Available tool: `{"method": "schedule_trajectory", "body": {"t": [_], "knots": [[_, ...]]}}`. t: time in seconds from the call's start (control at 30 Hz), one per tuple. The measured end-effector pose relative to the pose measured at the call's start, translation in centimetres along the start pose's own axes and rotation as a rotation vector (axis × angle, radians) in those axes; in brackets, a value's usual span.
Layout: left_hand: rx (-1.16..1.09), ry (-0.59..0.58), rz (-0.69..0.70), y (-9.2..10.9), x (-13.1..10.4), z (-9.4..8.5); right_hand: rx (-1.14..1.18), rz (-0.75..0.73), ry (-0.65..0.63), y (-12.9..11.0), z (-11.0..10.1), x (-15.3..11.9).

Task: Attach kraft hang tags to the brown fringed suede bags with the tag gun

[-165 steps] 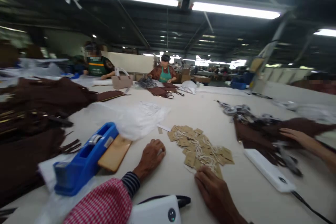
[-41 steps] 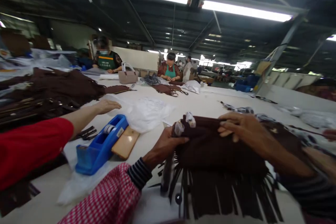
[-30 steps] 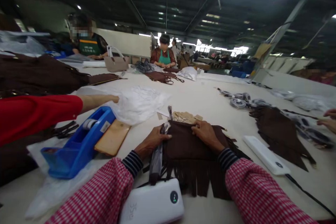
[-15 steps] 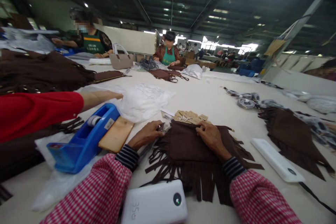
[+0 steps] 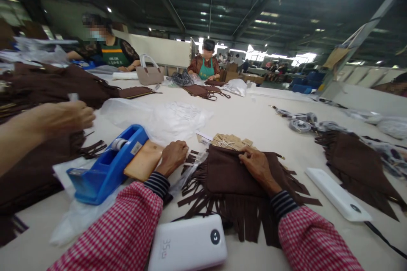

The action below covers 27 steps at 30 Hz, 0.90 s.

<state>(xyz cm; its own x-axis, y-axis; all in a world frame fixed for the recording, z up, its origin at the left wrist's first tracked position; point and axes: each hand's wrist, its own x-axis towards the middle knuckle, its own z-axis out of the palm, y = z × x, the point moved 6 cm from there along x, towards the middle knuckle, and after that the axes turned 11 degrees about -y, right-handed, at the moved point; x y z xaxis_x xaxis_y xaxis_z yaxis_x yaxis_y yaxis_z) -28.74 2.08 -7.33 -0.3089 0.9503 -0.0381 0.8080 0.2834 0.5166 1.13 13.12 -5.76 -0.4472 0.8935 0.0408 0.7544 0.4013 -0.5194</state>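
The right hand (image 5: 257,168) pinches the top edge of a fringed bag (image 5: 227,178), which lies flat beneath its fingers. Just beyond them sit paper tags (image 5: 231,141), then the table (image 5: 244,114) offers room to move. The left hand (image 5: 173,157) has curled fingers, grip unclear, beside a phone (image 5: 143,164); moments ago it was nearer the bag's corner.

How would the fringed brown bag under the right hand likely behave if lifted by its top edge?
The bag would probably sag, since it looks soft and lies flat on the table. Its fringe would likely dangle and swing, as the strips splay loosely. Rolling seems unlikely given that flat shape.
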Motion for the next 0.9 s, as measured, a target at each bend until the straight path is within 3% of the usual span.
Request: {"method": "schedule_trajectory", "body": {"t": [0.07,0.13,0.17,0.23,0.33,0.47,0.67,0.77,0.9], "knots": [[0.161,0.191,-0.059,0.0,-0.7,-1.4,0.006,-0.007,-0.004,0.0,0.1,0.0],[0.203,0.3,0.034,1.4,-1.5,-2.1,0.019,-0.013,-0.001,0.0,0.1,0.0],[0.177,0.292,0.112,2.3,-1.8,-1.9,0.026,-0.019,0.001,0.1,0.1,0.0],[0.08,0.143,0.236,4.0,-2.2,-0.7,0.037,-0.027,0.004,0.4,0.2,0.0],[0.002,-0.112,0.271,5.5,-2.2,1.8,0.043,-0.044,-0.009,1.1,0.4,0.4],[-0.083,-0.169,0.267,5.3,-1.8,2.6,0.043,-0.036,0.011,2.1,0.6,1.1],[-0.454,-0.182,0.373,5.4,-2.2,0.6,0.097,-0.088,0.044,0.4,-0.5,-0.1],[-0.614,-0.284,0.386,5.6,-2.3,0.9,0.132,-0.094,0.016,-0.3,-0.6,-0.3],[-0.633,-0.416,0.316,5.5,-2.4,2.2,0.135,-0.085,0.009,-0.3,-0.6,-0.3]]}}
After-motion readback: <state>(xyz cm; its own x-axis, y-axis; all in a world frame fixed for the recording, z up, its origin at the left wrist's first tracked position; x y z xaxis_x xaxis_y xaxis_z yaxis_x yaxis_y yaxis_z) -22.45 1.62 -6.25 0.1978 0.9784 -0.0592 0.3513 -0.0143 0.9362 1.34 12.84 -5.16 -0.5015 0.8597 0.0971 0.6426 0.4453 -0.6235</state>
